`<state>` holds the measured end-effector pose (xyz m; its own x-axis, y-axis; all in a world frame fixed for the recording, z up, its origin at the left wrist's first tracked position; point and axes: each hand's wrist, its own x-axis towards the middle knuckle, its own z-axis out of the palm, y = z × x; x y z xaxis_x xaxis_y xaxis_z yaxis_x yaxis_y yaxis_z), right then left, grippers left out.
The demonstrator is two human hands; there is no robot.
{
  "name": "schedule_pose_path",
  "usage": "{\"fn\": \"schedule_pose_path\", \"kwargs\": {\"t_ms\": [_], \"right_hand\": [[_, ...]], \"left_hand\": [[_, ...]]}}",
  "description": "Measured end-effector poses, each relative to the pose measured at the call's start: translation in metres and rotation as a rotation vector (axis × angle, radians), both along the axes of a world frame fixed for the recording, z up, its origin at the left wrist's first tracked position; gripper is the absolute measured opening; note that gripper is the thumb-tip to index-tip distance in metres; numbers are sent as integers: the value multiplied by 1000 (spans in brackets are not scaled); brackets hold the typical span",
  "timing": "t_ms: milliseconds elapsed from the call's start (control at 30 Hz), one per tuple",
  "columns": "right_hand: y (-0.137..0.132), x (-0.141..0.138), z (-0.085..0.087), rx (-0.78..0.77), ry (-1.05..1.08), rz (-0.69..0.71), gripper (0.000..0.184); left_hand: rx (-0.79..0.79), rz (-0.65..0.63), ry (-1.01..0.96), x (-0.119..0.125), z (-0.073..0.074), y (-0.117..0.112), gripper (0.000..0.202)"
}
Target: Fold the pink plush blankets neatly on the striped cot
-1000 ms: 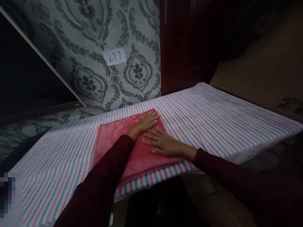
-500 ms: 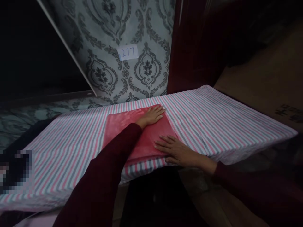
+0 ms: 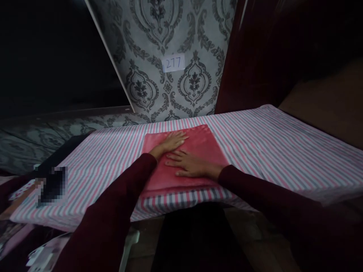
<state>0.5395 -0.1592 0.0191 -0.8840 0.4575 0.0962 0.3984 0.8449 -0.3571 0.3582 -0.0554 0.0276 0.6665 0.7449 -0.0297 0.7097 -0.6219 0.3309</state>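
A folded pink fleece cloth (image 3: pixel 198 145) lies on a pink, grey and white striped sheet (image 3: pixel 272 151) near its front edge. My left hand (image 3: pixel 170 143) rests flat on the cloth, fingers pointing to the far right corner. Just below it, my right hand (image 3: pixel 190 165) also lies flat on the fleece, its fingers nearly touching my left wrist. Neither hand grips anything. Dark maroon sleeves cover both forearms.
The sheet covers a flat raised surface. Behind it stand a grey damask wallpaper panel (image 3: pixel 170 90) with a paper label reading 277 (image 3: pixel 173 62) and a dark red panel (image 3: pixel 249 56). Cardboard (image 3: pixel 326 102) lies at right; a pixelated patch (image 3: pixel 52 186) sits at left.
My right hand has slid left and up, closer to my left hand. The cloth now looks squarer to the sheet's edge, and the view has turned, shifting the scene rightward.
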Motion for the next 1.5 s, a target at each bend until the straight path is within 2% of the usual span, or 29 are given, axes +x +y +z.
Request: {"fn": "schedule_pose_path", "kwargs": {"t_ms": [100,167,367,633,733,833,933,1000,1100,1200,1333,1500], "right_hand": [[-5,1,-16,-45,8,-16,66],[-12,5,-21,-68,7,-2,66],[-41,14,-28,-68,-14,68,66],[-83,23,-43,-8,-14,-12,72],[-90,27,-38,-19,-33,-15,71],[-86,23,-21,-18,-30,-3,67],[-63,3,1,16,15,45,66],[-39,-20,10,43,66,85,66],[-7,-57,8,37,88,125,67],[7,-80,-8,-5,39,113,74],[-1,-81,-25,-56,-17,111,74],[-19,-70,-25,-74,-2,191,68]], "left_hand": [[77,19,25,0,-22,-1,54],[96,4,18,0,-28,0,54],[123,-14,19,-2,-28,0,55],[193,18,95,7,-24,-13,58],[183,13,120,8,-13,-20,60],[149,-1,109,-9,5,-23,60],[137,44,55,-41,20,-22,59],[123,116,47,-63,23,-20,59],[96,193,61,-86,11,-17,58],[117,219,55,-93,-14,-18,57],[163,219,12,-93,-38,-19,56],[174,187,-34,-96,-42,-16,56]]}}
